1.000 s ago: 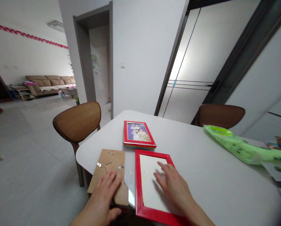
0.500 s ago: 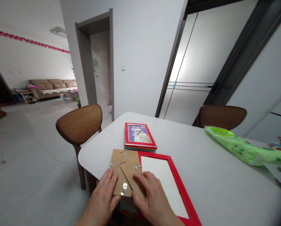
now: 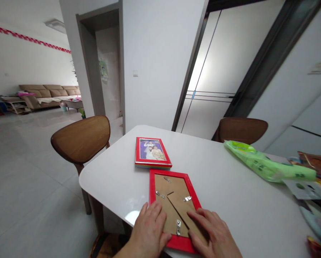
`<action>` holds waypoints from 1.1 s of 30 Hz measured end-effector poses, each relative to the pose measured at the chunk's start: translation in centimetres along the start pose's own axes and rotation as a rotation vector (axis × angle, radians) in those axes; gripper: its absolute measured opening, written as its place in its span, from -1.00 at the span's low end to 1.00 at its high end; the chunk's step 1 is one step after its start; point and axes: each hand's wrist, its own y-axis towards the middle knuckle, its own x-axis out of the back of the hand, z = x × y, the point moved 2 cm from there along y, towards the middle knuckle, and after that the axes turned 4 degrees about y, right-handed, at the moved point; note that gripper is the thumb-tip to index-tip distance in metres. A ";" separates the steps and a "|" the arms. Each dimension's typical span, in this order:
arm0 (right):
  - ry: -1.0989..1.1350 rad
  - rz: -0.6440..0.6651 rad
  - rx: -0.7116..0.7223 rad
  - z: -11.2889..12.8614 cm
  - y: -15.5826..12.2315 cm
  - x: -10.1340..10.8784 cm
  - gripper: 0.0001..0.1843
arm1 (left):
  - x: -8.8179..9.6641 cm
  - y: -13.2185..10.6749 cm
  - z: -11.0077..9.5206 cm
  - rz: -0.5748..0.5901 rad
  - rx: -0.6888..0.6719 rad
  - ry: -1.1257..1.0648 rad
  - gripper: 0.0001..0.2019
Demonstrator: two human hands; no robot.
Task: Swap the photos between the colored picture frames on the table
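A brown backing board (image 3: 173, 208) lies inside a red picture frame (image 3: 152, 188) near the table's front edge. The board has a long dark slit and several small metal clips, one of them a clip (image 3: 178, 227) at its near end. My left hand (image 3: 152, 227) rests on the board's near left side and the frame's edge, its fingers laid out flat. On the near right side, my right hand (image 3: 211, 229) touches the board with fingers apart and thumb spread. Beyond it lies another red frame (image 3: 169, 162) holding a photo (image 3: 152, 149) of people, apparently stacked on more frames.
A white table (image 3: 208, 168) carries these things. To the right lie a green plastic bag (image 3: 268, 165), a white sheet (image 3: 302, 189) and other packages. Wooden chairs stand at the far left side (image 3: 82, 139) and far right side (image 3: 241, 129).
The backing board has moved right, from beside the red frame into its opening, covering the white surface there. Both hands moved right with it. The camera view has shifted slightly right.
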 end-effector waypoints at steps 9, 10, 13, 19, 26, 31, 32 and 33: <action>0.037 0.075 0.005 0.3 1.4 -0.3 -0.67 | 0.8 -0.5 0.7 0.032 -0.023 -0.059 -0.60; 0.029 0.087 -0.012 0.3 1.9 -0.2 -0.67 | 0.8 -0.5 0.6 0.032 -0.038 -0.072 -0.55; -0.047 0.115 -0.083 0.3 3.6 -0.1 -0.66 | 0.7 -0.5 0.7 0.041 -0.081 -0.098 -0.40; -0.100 0.156 -0.120 -0.1 5.3 -0.9 -0.65 | 0.1 -0.4 1.0 0.047 -0.064 -0.097 -0.48; -0.008 0.170 -0.149 -1.2 5.6 -1.2 -0.68 | 0.2 -0.4 1.1 0.075 -0.049 -0.093 -0.51; 0.078 0.165 -0.124 -1.1 5.4 -1.1 -0.67 | 0.6 -0.5 1.1 0.092 -0.036 -0.084 -0.51; 0.088 0.163 -0.121 -1.1 5.3 -1.0 -0.68 | 0.6 -0.6 1.2 0.089 -0.040 -0.085 -0.52; 0.094 0.164 -0.116 -1.0 5.3 -0.9 -0.68 | 0.7 -0.6 1.2 0.084 -0.044 -0.087 -0.53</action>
